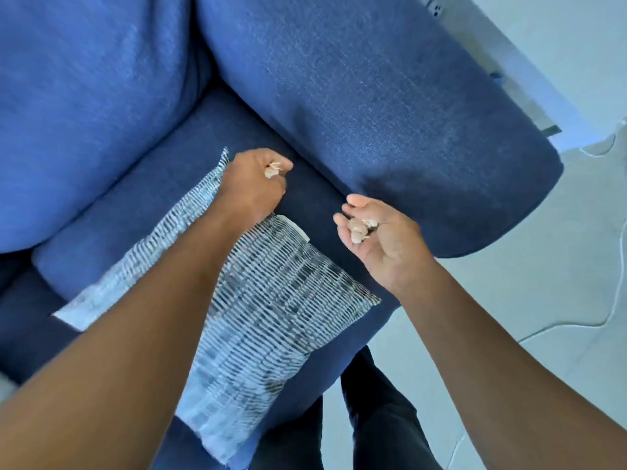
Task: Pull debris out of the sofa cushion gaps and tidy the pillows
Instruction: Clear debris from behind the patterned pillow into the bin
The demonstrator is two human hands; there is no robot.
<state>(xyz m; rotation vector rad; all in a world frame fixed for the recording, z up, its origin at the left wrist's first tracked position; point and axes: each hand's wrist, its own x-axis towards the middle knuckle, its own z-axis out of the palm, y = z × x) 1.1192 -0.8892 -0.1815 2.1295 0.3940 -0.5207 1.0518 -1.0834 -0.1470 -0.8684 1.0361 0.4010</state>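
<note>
Pale tiled floor (543, 300) runs down the right side, with a thin white cable (607, 310) snaking across it. Most of the view is a big navy fabric sofa (373, 96): fat rounded armrest on the right, lighter blue back cushion (84, 113) far left, dark seat cushion (135, 215) in between.

Lying flat on the seat is a rectangular throw pillow with a blue-and-white dashed stripe pattern (271, 317), one corner hanging near the front edge of the seat. It's not propped up or anything, so I'd say the pillow tidying is still to do.

Debris part looks well underway though. The left hand (252, 184) sits over the pillow's far end, close to the gap between seat and armrest, fingers curled around a few pale crumpled scraps (272, 170). The right hand (376, 235) is just in front of the armrest, palm up and cupped loosely, fingers relaxed, with a small pile of pale bits (361, 227) resting in it like a tray. Can't tell what the bits actually are, maybe shells or paper.

My guess is the left-hand scraps go into the right palm next. Whether the gaps still hide more, no way to tell from here.

Room-wise: plenty of open floor to the right, and bare seat between the hands. The person's dark trousers (383, 418) are pressed up near the sofa's front edge.
</note>
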